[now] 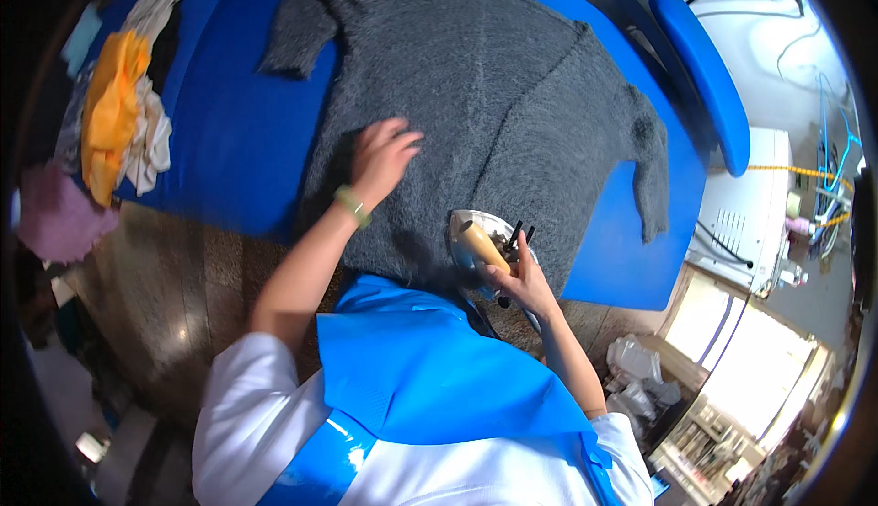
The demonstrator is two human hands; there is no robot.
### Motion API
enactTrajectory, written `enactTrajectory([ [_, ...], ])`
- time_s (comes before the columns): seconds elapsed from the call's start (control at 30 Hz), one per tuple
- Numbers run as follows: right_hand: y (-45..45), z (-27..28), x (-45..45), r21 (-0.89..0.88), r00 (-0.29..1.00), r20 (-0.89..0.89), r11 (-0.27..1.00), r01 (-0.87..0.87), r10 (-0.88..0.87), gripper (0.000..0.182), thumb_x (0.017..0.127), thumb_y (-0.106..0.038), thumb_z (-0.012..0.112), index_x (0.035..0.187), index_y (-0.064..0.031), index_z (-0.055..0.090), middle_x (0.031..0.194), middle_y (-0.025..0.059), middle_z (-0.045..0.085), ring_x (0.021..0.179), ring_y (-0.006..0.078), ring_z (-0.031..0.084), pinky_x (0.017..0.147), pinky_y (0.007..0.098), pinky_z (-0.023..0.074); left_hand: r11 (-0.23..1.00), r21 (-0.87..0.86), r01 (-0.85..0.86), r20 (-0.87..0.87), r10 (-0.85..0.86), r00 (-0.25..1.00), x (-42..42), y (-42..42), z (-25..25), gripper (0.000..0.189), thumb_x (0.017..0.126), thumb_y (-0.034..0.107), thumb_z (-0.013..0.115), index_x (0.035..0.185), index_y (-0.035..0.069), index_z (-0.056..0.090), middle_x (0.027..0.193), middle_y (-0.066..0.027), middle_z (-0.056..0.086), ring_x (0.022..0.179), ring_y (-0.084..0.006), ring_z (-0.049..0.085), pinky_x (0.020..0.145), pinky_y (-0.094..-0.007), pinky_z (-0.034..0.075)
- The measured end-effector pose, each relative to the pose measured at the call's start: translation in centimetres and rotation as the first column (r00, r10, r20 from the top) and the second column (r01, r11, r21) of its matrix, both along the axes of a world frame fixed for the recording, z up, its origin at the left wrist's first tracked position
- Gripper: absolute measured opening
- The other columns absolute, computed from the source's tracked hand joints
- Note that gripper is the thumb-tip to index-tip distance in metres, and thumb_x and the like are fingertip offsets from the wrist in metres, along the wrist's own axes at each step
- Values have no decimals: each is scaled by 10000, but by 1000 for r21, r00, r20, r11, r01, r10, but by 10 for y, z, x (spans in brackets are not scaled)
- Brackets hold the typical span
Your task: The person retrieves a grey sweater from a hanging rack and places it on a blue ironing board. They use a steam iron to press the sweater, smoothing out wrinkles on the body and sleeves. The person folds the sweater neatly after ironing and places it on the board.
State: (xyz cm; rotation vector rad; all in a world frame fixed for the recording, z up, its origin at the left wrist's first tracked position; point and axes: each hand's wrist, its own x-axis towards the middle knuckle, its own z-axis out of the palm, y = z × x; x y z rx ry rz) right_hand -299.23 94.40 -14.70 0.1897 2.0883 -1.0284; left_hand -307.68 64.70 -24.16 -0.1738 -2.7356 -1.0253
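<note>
A dark grey knitted garment (pixel 439 88) with a fuzzy surface lies spread over a blue padded ironing table (pixel 233 115), its two sleeves reaching out to either side. My right hand (pixel 528 283) grips the tan handle of a clothes iron (pixel 483 245), whose metal soleplate is at the garment's near edge. My left hand (pixel 387 156), fingers apart and holding nothing, is over the garment left of its middle; whether it touches the knit I cannot tell. A green bangle circles the left wrist. The iron's underside is hidden.
Yellow cloth (pixel 113 108) and other fabrics hang at the table's left end. A blue padded arm (pixel 703 81) stands at the back right, near a white vented box (pixel 744 211) with cables. Plastic bags (pixel 634 376) lie low on the right.
</note>
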Motion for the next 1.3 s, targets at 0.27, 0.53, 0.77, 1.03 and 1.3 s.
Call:
enactTrajectory([
  [0.27, 14, -1, 12, 67, 902, -34, 899, 433, -431, 766, 825, -287, 652, 1371, 51, 236, 771, 98, 635, 632, 135, 598, 545, 258, 471, 564, -485, 669, 184, -682, 708, -156, 69, -10, 205, 817, 62, 502, 996, 87, 598, 1070, -102, 502, 899, -238, 555, 820, -388, 437],
  [0.53, -59, 19, -16, -17, 999, 36, 1000, 1, 0, 1002, 802, -323, 676, 1403, 16, -50, 827, 186, 641, 744, 234, 644, 698, 304, 493, 654, -118, 747, -47, -755, 654, -174, 82, -23, 222, 817, -8, 529, 1019, 72, 577, 1174, -70, 506, 957, -245, 587, 764, -332, 518],
  [0.77, -83, -4, -86, -15, 995, -80, 999, 53, -54, 801, 800, -382, 657, 1321, 97, 281, 692, 170, 605, 642, 247, 618, 622, 330, 484, 888, -128, 443, -129, -457, 880, -197, -15, -17, 213, 833, 61, 554, 1039, 66, 609, 1170, -61, 521, 1073, -249, 504, 912, -366, 400],
  [1.03, -120, 3, -196, -2, 998, -53, 999, -33, 33, 703, 809, -419, 619, 1237, 101, 416, 746, 200, 621, 728, 261, 643, 675, 358, 490, 970, -183, 159, -41, -169, 985, -285, -80, -35, 268, 877, 127, 535, 1131, 43, 557, 1326, -129, 390, 1136, -311, 453, 975, -414, 373],
  [1.3, -183, -16, -348, -18, 958, -276, 997, -78, 70, 543, 848, -417, 579, 1042, 90, 550, 603, 107, 601, 552, 161, 613, 527, 303, 477, 998, -35, 56, 152, -50, 987, -404, -125, -35, 275, 757, 318, 683, 806, 58, 611, 878, -109, 588, 856, -293, 545, 732, -382, 429],
])
